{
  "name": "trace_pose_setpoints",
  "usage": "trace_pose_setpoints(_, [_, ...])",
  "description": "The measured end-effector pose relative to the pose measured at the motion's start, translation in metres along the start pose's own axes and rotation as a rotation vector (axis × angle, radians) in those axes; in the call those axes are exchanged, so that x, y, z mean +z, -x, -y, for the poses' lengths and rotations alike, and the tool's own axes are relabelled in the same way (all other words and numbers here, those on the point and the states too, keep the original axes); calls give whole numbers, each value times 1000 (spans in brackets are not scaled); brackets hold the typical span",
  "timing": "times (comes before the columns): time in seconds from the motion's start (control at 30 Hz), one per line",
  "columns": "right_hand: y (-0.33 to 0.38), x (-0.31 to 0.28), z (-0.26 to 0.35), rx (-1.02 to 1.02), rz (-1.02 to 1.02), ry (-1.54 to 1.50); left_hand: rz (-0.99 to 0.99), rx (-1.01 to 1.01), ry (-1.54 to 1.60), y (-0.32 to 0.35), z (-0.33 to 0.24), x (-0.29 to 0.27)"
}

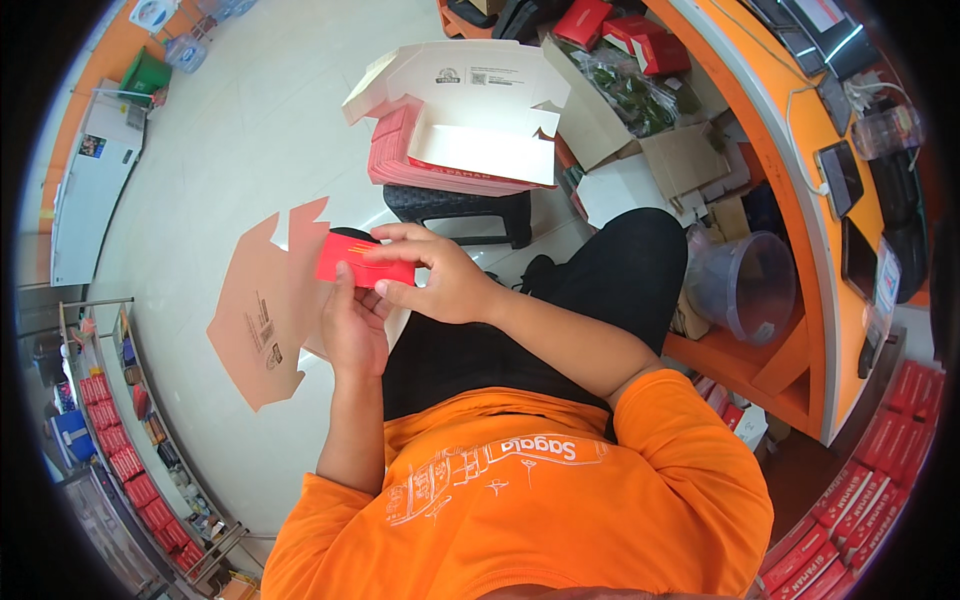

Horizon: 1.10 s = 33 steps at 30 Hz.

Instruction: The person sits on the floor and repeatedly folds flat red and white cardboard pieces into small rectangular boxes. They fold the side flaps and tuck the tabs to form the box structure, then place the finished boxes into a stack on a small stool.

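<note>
Between my two hands is a small red cardboard panel (340, 258) with thin yellow marks. My left hand (352, 335) pinches its lower edge, the thumb up against its face. From the right, my right hand (445, 278) grips its other end, fingers bent over the top and thumb below. A partly unfolded carton (255, 320), pale inside with small dark print, extends left of my lap behind the left hand. Whether the red panel is joined to that carton is hidden. Ahead, a black stool (460, 208) bears a stack of pink-edged flat cartons (392, 150), topped by an opened white carton (490, 90).
At the right stands an orange desk (735, 70) with phones and cables on top. Beneath it are a clear bucket (745, 285) and an opened brown box (690, 160). Shelves of red boxes (125, 460) line the left; more red boxes (850, 510) are stacked lower right.
</note>
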State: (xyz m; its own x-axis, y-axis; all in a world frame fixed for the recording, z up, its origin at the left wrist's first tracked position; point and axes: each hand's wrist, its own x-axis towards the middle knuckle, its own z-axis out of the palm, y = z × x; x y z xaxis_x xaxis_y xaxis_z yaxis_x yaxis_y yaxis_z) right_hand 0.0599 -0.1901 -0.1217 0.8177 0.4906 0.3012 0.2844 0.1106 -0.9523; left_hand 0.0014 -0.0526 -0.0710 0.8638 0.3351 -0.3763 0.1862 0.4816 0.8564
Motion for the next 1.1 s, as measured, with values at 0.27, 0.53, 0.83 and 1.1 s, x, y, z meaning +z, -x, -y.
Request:
trace_pose_setpoints(0.27, [1,-2,10,76,100,-7,23,8,-135,1,9,-3])
trace_pose_setpoints(0.53, [-14,-45,9,187,242,-300,514,-257,-591,10,-55,-32])
trace_pose_setpoints(0.83, [-12,-49,3,27,613,-363,874,-454,-617,7,-58,-27])
trace_pose_setpoints(1.1, [-12,-65,18,66,710,-455,847,-371,-859,7,-63,-36])
